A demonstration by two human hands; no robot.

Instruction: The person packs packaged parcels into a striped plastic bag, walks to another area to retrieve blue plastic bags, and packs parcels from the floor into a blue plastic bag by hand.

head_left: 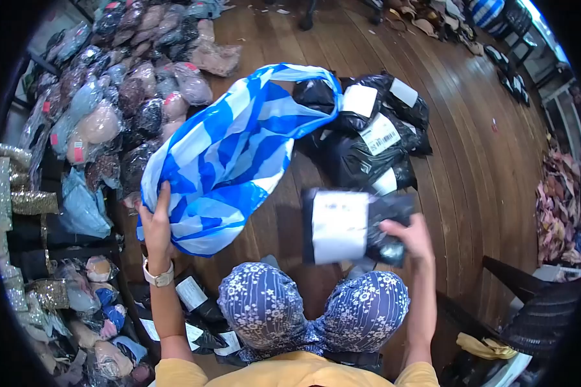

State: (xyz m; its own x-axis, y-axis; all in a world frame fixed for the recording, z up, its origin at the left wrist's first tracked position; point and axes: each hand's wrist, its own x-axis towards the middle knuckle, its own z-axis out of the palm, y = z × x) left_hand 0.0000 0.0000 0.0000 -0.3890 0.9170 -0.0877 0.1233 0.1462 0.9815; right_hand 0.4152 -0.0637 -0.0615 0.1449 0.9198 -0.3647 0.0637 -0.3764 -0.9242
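1. Risk, parcel: the flat, rectangular parcel in glossy black plastic (358, 227), right of the frame's centre, could slip or tip. Likely cause: the right hand (412, 238) grips only its right end, and the wrap looks slick.
2. Risk, bag: the large blue-and-white checked plastic bag (229, 155), at upper centre, could sag shut. Likely cause: thin, limp film, with the left hand (153, 226) seen only at its lower-left edge.
3. Condition of parcel: a large white label covers much of its left part; print is too blurred to read. The black wrap is creased at right. No tear is visible.
4. Fingers: the right thumb presses on the parcel's upper face, the rest hidden beneath; the left fingers (164, 197) pinch the bag's edge.
5. Surroundings: a heap of black plastic parcels with white labels (348, 161) lies on the brown wooden floor (478, 187), above the held parcel in frame.
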